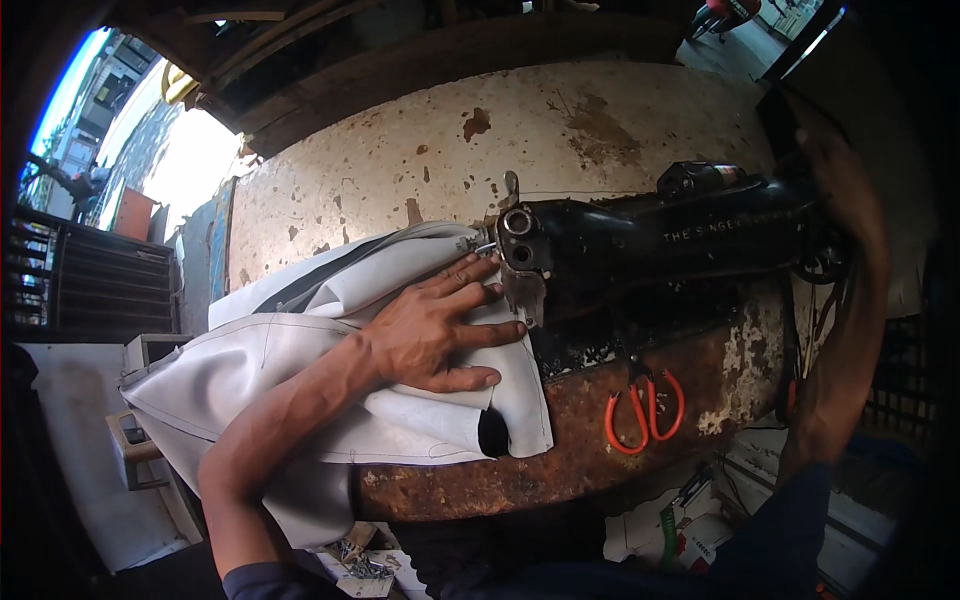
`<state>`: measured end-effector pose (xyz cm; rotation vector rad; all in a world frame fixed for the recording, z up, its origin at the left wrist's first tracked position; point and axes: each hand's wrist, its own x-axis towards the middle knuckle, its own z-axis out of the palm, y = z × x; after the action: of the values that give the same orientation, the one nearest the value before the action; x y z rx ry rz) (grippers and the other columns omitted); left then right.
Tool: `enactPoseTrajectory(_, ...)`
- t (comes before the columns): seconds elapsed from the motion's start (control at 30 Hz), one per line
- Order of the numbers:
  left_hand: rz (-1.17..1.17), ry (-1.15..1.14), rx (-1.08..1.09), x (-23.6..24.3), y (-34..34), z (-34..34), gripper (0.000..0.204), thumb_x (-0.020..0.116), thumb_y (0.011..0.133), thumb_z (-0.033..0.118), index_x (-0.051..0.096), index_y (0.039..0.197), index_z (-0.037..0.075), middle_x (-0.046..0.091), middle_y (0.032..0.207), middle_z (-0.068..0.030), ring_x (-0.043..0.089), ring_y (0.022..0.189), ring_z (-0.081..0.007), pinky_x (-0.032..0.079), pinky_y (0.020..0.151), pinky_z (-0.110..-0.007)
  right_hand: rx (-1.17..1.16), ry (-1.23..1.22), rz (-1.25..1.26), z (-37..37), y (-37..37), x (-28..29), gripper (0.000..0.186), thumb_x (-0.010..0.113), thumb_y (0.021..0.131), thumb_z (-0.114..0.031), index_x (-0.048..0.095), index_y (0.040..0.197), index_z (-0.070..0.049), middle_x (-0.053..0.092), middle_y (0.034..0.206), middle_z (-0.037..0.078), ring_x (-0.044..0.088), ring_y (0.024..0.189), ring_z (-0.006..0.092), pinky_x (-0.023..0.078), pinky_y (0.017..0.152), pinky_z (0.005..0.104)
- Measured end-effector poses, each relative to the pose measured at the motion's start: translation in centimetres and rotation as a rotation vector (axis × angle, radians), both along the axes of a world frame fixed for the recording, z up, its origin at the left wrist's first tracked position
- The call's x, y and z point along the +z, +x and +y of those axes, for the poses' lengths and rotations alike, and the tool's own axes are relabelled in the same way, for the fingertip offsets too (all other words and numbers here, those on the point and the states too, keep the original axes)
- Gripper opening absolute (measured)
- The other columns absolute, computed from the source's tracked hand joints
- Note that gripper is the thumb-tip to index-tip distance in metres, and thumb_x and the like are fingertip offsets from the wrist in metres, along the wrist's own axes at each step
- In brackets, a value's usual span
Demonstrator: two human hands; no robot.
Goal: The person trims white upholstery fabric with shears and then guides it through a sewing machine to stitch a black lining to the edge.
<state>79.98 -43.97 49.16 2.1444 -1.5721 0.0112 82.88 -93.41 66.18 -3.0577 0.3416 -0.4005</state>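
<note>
The left hand (pixel 435 325) is spread flat, nothing gripped, over white sheeting (pixel 235 355) draped across the bench's (pixel 450 494) front-left corner, presumably so it is steadied beside the sewing machine (pixel 630 240); the right hand's (pixel 843 175) grip, at the machine's right end, cannot be told.

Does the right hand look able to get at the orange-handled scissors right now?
Probably yes: the scissors have their handles uncovered on the rusty surface. The right hand is up at the right end of the black sewing machine, so it would need to come down first.
</note>
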Motion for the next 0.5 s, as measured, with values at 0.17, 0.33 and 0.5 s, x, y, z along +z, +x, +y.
enactPoseTrajectory(0.17,0.152,0.130,0.031,0.8,-0.5,0.5,0.050,0.069,0.093,0.052,0.072,0.134,0.024,0.057,0.137,-0.0179,0.038,0.149,-0.0463,0.032,0.126,-0.056,-0.140,0.324,-0.051,-1.2,-5.9,-0.7,0.060,0.047,0.110,-0.048,0.067,0.119,0.008,0.073,0.106,0.015,0.068,0.098,0.0229,0.050,0.092,0.0378)
enactPoseTrajectory(0.33,0.164,0.143,0.038,0.1,-0.5,1.0,0.049,0.069,0.093,0.051,0.072,0.134,0.025,0.056,0.137,-0.0179,0.036,0.150,-0.0457,0.033,0.125,-0.056,-0.072,0.461,-0.064,0.7,-3.6,-1.5,0.054,0.049,0.110,-0.043,0.070,0.126,0.005,0.075,0.108,0.014,0.069,0.095,0.0166,0.050,0.086,0.0311)
enactPoseTrajectory(0.5,0.166,0.124,0.033,0.9,-0.4,0.2,0.048,0.068,0.093,0.050,0.073,0.133,0.024,0.057,0.136,-0.0180,0.037,0.150,-0.0457,0.034,0.125,-0.055,-0.075,0.676,-0.299,1.6,-5.4,-1.7,0.050,0.050,0.110,-0.039,0.070,0.129,0.003,0.075,0.111,0.012,0.067,0.100,0.0154,0.048,0.094,0.0302)
